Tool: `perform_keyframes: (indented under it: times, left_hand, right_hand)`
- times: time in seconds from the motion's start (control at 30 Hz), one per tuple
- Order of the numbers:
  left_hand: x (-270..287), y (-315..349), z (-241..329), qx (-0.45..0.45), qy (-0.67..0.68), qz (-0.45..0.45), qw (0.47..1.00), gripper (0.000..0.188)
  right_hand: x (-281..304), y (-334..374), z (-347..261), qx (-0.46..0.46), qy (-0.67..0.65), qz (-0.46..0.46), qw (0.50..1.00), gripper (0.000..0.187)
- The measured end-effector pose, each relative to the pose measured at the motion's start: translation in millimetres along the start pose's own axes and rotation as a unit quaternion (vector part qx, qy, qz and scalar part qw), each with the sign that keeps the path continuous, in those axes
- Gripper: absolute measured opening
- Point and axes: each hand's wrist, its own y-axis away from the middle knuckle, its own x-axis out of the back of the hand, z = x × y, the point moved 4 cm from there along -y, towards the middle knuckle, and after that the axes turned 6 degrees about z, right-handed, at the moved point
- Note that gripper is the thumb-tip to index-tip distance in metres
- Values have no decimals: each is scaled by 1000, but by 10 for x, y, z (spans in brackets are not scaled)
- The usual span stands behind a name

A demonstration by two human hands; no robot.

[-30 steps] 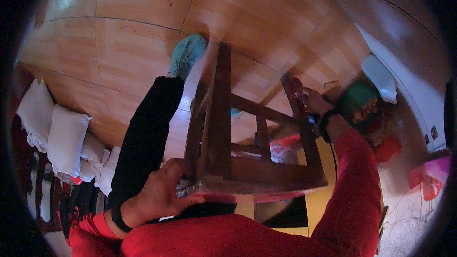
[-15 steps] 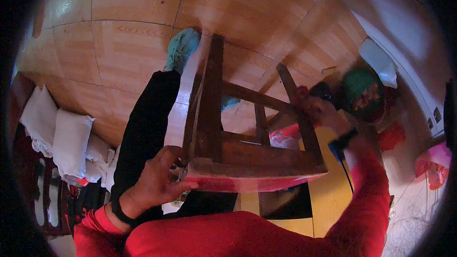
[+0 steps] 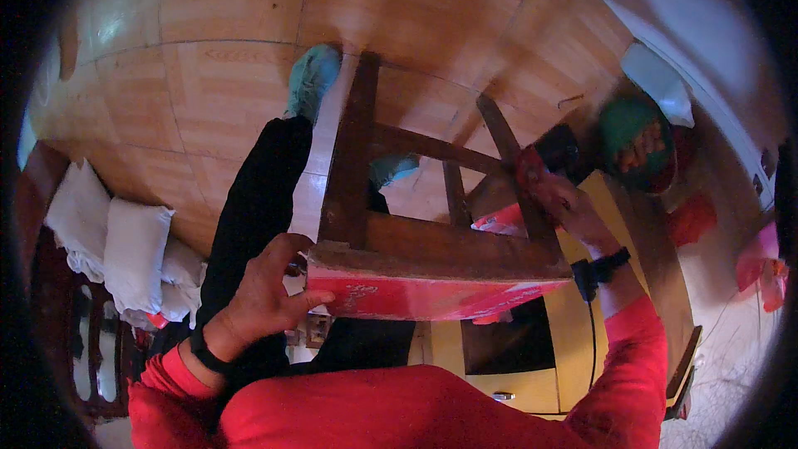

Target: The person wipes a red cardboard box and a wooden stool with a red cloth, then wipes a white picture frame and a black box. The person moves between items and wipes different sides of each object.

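A dark brown wooden stool (image 3: 432, 251) is tipped in front of my body, its legs pointing away from me and the red face of its seat (image 3: 432, 295) toward me. At the seat's left end is my left hand (image 3: 270, 287), closed on the edge with the thumb on the red face and the fingers curled behind. My right hand (image 3: 573, 208) is closed around a dark red, soft-looking bundle (image 3: 530, 170) against the stool's right leg (image 3: 503, 137). The bundle's exact kind is unclear, and the fingers partly hide it. Each wrist wears a black band.
Yellow wooden furniture (image 3: 611, 216) stands behind my right arm. Farther right are a green container (image 3: 623, 125) with brownish lumps, a white bag (image 3: 661, 83) and a black object (image 3: 557, 150). White pillows (image 3: 133, 249) lie left. My trousered leg (image 3: 253, 199) runs beside the stool.
The stool has tilted so more of the seat's red face shows, and its seat sits slightly higher in view. My right hand, blurred before, now shows more sharply at the right leg.
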Motion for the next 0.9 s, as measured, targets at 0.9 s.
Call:
perform_keyframes:
  times: [0.9]
  left_hand:
    - [-158,284,881,-231,-266,252,902,52]
  right_hand:
    - [-715,1234,586,-38,-582,279,763,31]
